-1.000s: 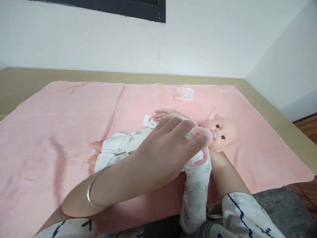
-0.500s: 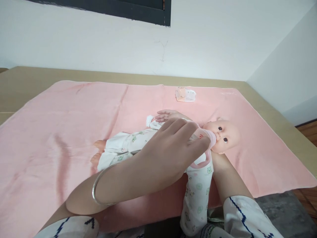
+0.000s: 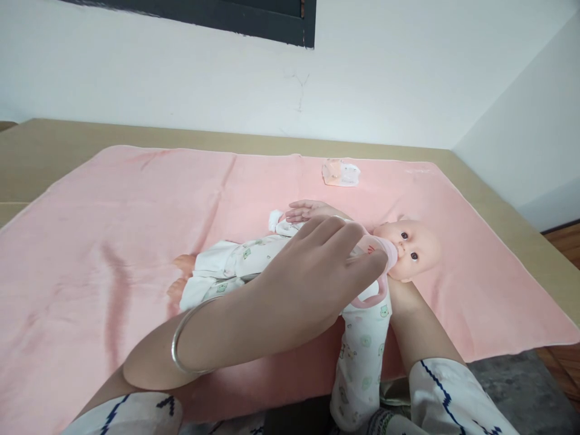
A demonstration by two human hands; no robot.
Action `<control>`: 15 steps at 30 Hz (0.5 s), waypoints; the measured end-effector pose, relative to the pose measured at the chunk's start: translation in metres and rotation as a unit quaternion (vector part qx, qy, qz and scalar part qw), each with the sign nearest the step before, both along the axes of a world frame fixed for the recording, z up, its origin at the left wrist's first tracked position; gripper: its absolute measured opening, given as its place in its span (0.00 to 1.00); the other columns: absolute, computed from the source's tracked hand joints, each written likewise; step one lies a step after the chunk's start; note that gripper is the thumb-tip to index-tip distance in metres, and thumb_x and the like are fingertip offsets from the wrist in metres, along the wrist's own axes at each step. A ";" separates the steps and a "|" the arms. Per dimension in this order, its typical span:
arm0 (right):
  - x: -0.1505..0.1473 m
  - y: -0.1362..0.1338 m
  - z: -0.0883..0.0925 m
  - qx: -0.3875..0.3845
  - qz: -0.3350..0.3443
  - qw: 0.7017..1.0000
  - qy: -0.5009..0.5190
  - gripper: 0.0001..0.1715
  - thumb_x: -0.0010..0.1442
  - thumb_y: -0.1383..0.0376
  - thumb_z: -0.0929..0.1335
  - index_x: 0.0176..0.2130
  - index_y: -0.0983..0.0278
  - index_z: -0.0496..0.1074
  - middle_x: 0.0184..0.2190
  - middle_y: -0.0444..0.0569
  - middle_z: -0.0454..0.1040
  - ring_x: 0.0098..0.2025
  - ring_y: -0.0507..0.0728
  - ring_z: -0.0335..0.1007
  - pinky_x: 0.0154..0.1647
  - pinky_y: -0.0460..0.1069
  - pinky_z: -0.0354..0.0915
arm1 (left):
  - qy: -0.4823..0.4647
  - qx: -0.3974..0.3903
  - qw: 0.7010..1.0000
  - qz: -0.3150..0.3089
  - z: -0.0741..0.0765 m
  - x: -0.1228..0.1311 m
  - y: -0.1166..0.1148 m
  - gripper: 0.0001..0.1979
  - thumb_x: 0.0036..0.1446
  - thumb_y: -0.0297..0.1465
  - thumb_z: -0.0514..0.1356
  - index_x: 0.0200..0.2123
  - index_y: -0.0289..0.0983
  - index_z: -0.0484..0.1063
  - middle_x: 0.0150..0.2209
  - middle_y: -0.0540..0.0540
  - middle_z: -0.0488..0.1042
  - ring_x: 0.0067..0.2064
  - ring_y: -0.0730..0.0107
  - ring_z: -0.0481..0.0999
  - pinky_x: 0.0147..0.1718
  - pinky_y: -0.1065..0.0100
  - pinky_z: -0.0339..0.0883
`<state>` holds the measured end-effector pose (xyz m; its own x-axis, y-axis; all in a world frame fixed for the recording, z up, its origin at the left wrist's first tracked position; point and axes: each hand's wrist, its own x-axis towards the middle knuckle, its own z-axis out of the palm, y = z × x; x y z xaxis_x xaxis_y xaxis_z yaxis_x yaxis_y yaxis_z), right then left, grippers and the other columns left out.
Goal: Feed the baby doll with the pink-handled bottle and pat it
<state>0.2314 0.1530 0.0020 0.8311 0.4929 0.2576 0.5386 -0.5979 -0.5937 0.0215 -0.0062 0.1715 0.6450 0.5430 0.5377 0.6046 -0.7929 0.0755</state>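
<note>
A baby doll (image 3: 412,248) in white print clothes and a pink bib (image 3: 378,296) lies on its back, head to the right, bare feet to the left. My left hand (image 3: 317,272), with a bangle on its wrist, is closed over the doll's chest, thumb beside the bib near the mouth. What its curled fingers hold is hidden. My right arm passes beneath the doll's neck, and my right hand (image 3: 310,209) shows on the far side. Its fingers are stretched out flat against the doll's far sleeve. The near sleeve (image 3: 365,356) hangs past the front edge.
A pink cloth (image 3: 149,199) covers most of the wooden table (image 3: 181,134). On its far part lies a small clear plastic packet (image 3: 341,173). A white wall (image 3: 203,78) stands behind the table, with a dark frame (image 3: 254,21) on it. Below right is grey floor.
Almost nothing differs. The whole picture shifts slightly to the right, while both hands and the doll keep their places relative to each other.
</note>
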 end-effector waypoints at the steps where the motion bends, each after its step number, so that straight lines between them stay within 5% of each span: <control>1: -0.006 -0.002 0.009 0.105 -0.071 0.988 0.092 0.24 0.61 0.79 0.54 0.45 0.71 0.73 0.50 0.58 0.74 0.66 0.58 0.69 0.66 0.52 0.68 | -0.001 -0.001 1.000 -0.002 0.000 0.000 0.000 0.27 0.54 0.12 0.54 0.55 0.35 0.71 0.51 0.36 0.74 0.58 0.46 0.72 0.54 0.50 0.71; 2: -0.012 -0.004 0.019 0.238 -0.130 0.944 0.187 0.27 0.63 0.78 0.49 0.44 0.71 0.71 0.50 0.58 0.73 0.66 0.56 0.69 0.64 0.51 0.70 | 0.000 -0.003 1.000 -0.003 0.000 0.000 0.000 0.27 0.55 0.12 0.54 0.55 0.35 0.71 0.51 0.36 0.74 0.58 0.47 0.72 0.54 0.49 0.71; 3: -0.017 -0.007 0.031 0.417 -0.179 0.840 0.298 0.29 0.64 0.77 0.46 0.41 0.70 0.70 0.48 0.58 0.72 0.65 0.56 0.70 0.62 0.51 0.71 | 0.000 -0.005 1.000 -0.004 0.000 0.000 0.000 0.26 0.55 0.13 0.54 0.55 0.35 0.71 0.50 0.36 0.74 0.57 0.47 0.73 0.54 0.49 0.71; 5: -0.025 -0.015 0.056 0.686 -0.235 0.530 0.439 0.29 0.67 0.74 0.43 0.33 0.66 0.65 0.42 0.55 0.71 0.64 0.56 0.71 0.60 0.52 0.72 | 0.001 -0.009 1.000 -0.004 0.000 0.000 0.001 0.25 0.56 0.13 0.55 0.55 0.35 0.71 0.50 0.36 0.75 0.55 0.48 0.73 0.54 0.49 0.71; 6: -0.028 -0.020 0.069 0.748 -0.251 0.393 0.472 0.26 0.67 0.74 0.45 0.32 0.66 0.64 0.40 0.53 0.70 0.65 0.55 0.70 0.62 0.52 0.71 | 0.002 -0.010 1.000 -0.005 0.000 0.000 0.001 0.25 0.56 0.13 0.55 0.55 0.35 0.71 0.50 0.36 0.75 0.54 0.49 0.74 0.54 0.49 0.71; 7: -0.031 -0.025 0.082 0.780 -0.261 0.291 0.488 0.23 0.67 0.75 0.48 0.33 0.66 0.64 0.41 0.52 0.70 0.67 0.55 0.68 0.65 0.51 0.68 | 0.001 -0.009 1.000 -0.003 0.000 0.000 0.001 0.25 0.56 0.13 0.54 0.54 0.35 0.71 0.49 0.36 0.75 0.54 0.49 0.74 0.53 0.49 0.71; 8: -0.033 -0.030 0.093 0.728 -0.276 0.374 0.504 0.23 0.65 0.78 0.48 0.36 0.68 0.66 0.45 0.53 0.71 0.69 0.52 0.65 0.66 0.49 0.66 | -0.001 -0.006 1.000 -0.003 0.000 0.000 0.001 0.25 0.56 0.13 0.54 0.54 0.35 0.72 0.49 0.37 0.75 0.53 0.50 0.74 0.53 0.49 0.71; 9: -0.035 -0.034 0.102 0.579 -0.273 0.577 0.508 0.28 0.63 0.81 0.47 0.43 0.70 0.68 0.50 0.53 0.71 0.70 0.48 0.63 0.65 0.45 0.65 | -0.002 -0.004 1.000 -0.002 0.000 0.000 0.001 0.25 0.56 0.13 0.54 0.54 0.35 0.71 0.49 0.37 0.75 0.53 0.50 0.74 0.53 0.50 0.72; 10: -0.037 -0.038 0.109 0.428 -0.253 0.722 0.481 0.34 0.61 0.84 0.45 0.51 0.71 0.67 0.56 0.54 0.70 0.71 0.45 0.61 0.64 0.42 0.65 | -0.002 -0.002 1.000 -0.002 0.000 0.000 0.001 0.25 0.56 0.13 0.54 0.54 0.35 0.71 0.49 0.37 0.75 0.53 0.50 0.74 0.52 0.50 0.72; 11: -0.038 -0.040 0.114 0.360 -0.238 0.771 0.468 0.40 0.59 0.84 0.42 0.57 0.72 0.65 0.61 0.55 0.68 0.71 0.44 0.60 0.63 0.42 0.66 | -0.001 0.000 1.000 -0.003 0.000 0.000 0.001 0.25 0.56 0.13 0.54 0.54 0.35 0.71 0.49 0.37 0.75 0.53 0.50 0.74 0.52 0.50 0.72; 12: -0.039 -0.042 0.117 0.428 -0.249 0.709 0.502 0.40 0.60 0.83 0.44 0.60 0.72 0.65 0.62 0.55 0.68 0.72 0.46 0.60 0.65 0.45 0.65 | 0.000 0.000 1.000 -0.003 0.000 0.000 0.001 0.25 0.56 0.13 0.54 0.55 0.35 0.71 0.49 0.37 0.75 0.53 0.50 0.74 0.52 0.50 0.72; 13: -0.039 -0.043 0.117 0.627 -0.278 0.463 0.561 0.34 0.62 0.82 0.50 0.58 0.73 0.68 0.62 0.55 0.70 0.73 0.51 0.59 0.71 0.51 0.60 | 0.002 0.000 1.000 -0.003 0.000 0.000 0.001 0.25 0.55 0.13 0.54 0.54 0.35 0.71 0.49 0.37 0.75 0.54 0.50 0.74 0.52 0.50 0.72; 14: -0.038 -0.044 0.116 0.793 -0.276 0.056 0.540 0.26 0.61 0.81 0.58 0.54 0.74 0.73 0.60 0.56 0.72 0.74 0.57 0.58 0.75 0.56 0.52 | 0.002 -0.001 1.000 -0.004 0.000 0.000 0.001 0.25 0.55 0.13 0.54 0.54 0.35 0.71 0.49 0.37 0.75 0.54 0.50 0.74 0.52 0.50 0.72; 15: -0.038 -0.044 0.113 0.814 -0.246 -0.254 0.460 0.21 0.55 0.82 0.66 0.48 0.73 0.77 0.57 0.55 0.74 0.74 0.62 0.57 0.77 0.58 0.42 | 0.001 -0.001 1.000 -0.003 0.000 0.000 0.000 0.25 0.55 0.13 0.54 0.54 0.35 0.71 0.49 0.37 0.75 0.54 0.49 0.74 0.52 0.50 0.72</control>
